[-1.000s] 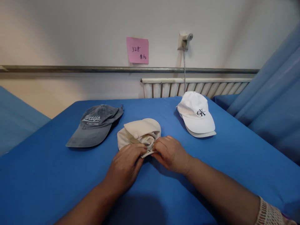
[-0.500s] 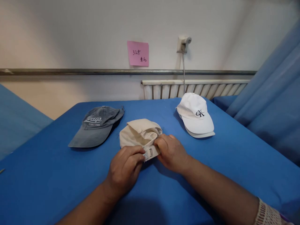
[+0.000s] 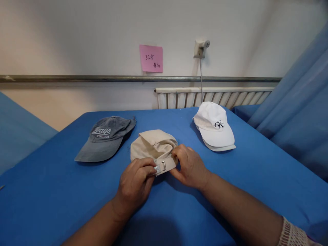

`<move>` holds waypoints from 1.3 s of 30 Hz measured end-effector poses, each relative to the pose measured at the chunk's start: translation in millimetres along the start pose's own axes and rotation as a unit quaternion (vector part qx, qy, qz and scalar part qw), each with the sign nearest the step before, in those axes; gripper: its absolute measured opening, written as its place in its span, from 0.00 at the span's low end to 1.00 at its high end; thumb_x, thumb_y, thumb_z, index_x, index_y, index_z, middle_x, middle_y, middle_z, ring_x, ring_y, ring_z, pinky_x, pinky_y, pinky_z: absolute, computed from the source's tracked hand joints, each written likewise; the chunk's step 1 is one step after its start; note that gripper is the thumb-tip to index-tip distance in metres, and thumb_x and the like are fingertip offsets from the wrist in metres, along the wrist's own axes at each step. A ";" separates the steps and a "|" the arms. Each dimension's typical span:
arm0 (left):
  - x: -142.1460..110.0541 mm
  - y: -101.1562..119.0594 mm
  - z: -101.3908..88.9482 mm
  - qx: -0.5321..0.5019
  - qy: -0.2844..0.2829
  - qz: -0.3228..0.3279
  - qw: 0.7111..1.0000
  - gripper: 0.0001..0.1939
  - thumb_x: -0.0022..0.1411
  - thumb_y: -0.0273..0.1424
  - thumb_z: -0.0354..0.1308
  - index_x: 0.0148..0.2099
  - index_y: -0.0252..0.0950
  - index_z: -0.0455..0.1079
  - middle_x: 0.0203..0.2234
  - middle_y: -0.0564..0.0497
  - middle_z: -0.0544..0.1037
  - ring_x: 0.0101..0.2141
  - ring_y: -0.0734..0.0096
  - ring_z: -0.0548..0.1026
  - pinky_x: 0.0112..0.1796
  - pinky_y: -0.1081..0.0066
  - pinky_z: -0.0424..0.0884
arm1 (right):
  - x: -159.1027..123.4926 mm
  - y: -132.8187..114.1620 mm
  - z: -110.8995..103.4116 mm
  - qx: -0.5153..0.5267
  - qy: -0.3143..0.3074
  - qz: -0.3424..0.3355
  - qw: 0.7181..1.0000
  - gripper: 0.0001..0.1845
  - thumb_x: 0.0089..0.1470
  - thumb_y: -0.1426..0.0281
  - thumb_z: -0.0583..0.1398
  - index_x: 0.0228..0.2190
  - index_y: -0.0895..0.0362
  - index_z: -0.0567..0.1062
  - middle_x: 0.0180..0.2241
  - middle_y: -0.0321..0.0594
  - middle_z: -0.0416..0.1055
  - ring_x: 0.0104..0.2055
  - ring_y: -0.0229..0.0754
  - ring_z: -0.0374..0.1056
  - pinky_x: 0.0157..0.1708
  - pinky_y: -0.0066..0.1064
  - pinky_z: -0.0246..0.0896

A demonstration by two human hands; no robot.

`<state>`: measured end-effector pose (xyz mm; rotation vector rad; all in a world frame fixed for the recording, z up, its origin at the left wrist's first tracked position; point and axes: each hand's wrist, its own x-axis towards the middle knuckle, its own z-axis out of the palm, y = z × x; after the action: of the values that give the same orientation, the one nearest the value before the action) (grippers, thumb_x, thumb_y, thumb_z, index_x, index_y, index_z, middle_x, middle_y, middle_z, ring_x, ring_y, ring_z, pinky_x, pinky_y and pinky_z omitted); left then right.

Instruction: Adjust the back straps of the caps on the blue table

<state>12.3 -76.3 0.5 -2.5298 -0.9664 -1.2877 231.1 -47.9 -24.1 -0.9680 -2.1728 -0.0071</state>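
Note:
A beige cap (image 3: 146, 147) rests on the blue-covered table in front of me, its back strap facing me and its inside partly showing. On that strap is a small metal buckle (image 3: 163, 166). With fingers and thumb closed, my left hand (image 3: 135, 184) pinches the strap just left of the buckle, near a pale label. My right hand (image 3: 191, 167) grips the cap's edge right of the buckle, its thumb below the strap and fingers above. The cap's brim is hidden.
A grey-blue cap (image 3: 107, 136) with white lettering lies to the left. White caps (image 3: 214, 126), one stacked on another, lie to the right. The blue table (image 3: 77, 205) meets a wall with a radiator (image 3: 215, 97), metal pipe (image 3: 102, 78) and socket (image 3: 201, 49). Blue curtains (image 3: 302, 102) hang at the sides.
My left fingers have shifted slightly left along the strap. My right hand has moved a little right and its grip has loosened, showing more of the strap beside the buckle.

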 end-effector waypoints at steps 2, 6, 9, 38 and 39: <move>0.0 0.5 -1.2 -0.001 0.004 0.004 1.000 0.10 0.62 0.18 0.58 0.39 0.39 0.66 0.34 0.50 0.78 0.33 0.70 0.76 0.35 0.69 0.72 | -0.6 -0.1 0.6 -0.009 0.008 0.006 1.000 0.06 0.53 0.73 0.56 0.35 0.54 0.64 0.34 0.43 0.68 0.35 0.46 0.64 0.34 0.35 0.59; 0.5 3.6 -1.4 -0.011 -0.011 0.018 1.000 0.11 0.61 0.17 0.57 0.38 0.39 0.66 0.34 0.49 0.77 0.32 0.69 0.75 0.34 0.69 0.71 | -2.6 3.2 4.7 -0.013 0.030 0.032 0.999 0.09 0.48 0.78 0.54 0.32 0.53 0.62 0.32 0.41 0.65 0.32 0.44 0.61 0.30 0.33 0.57; 0.8 3.7 0.0 -0.023 -0.040 -0.005 0.999 0.10 0.62 0.17 0.56 0.39 0.38 0.66 0.35 0.48 0.77 0.35 0.68 0.76 0.38 0.68 0.72 | -2.5 5.8 5.3 -0.028 0.029 0.054 0.998 0.11 0.46 0.79 0.54 0.32 0.53 0.62 0.32 0.41 0.65 0.32 0.44 0.61 0.30 0.33 0.56; 2.4 -30.2 9.6 -0.019 -0.068 -0.146 0.987 0.07 0.65 0.26 0.55 0.43 0.36 0.73 0.42 0.44 0.79 0.44 0.63 0.77 0.47 0.63 0.75 | -6.3 19.8 -21.8 0.007 -0.076 0.094 0.993 0.16 0.51 0.83 0.54 0.38 0.57 0.73 0.38 0.44 0.73 0.37 0.44 0.68 0.38 0.35 0.60; 2.3 -28.4 10.3 -0.019 -0.066 -0.146 0.987 0.07 0.65 0.26 0.55 0.43 0.36 0.73 0.42 0.44 0.79 0.44 0.63 0.77 0.47 0.63 0.75 | -6.6 15.2 -19.2 0.038 -0.052 0.076 0.995 0.14 0.53 0.82 0.54 0.40 0.57 0.72 0.40 0.44 0.73 0.38 0.44 0.68 0.39 0.35 0.62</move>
<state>3.2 -48.9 -8.6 -2.6030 -1.3997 -1.2276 255.8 -46.8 -18.6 -1.1083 -2.1707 0.2023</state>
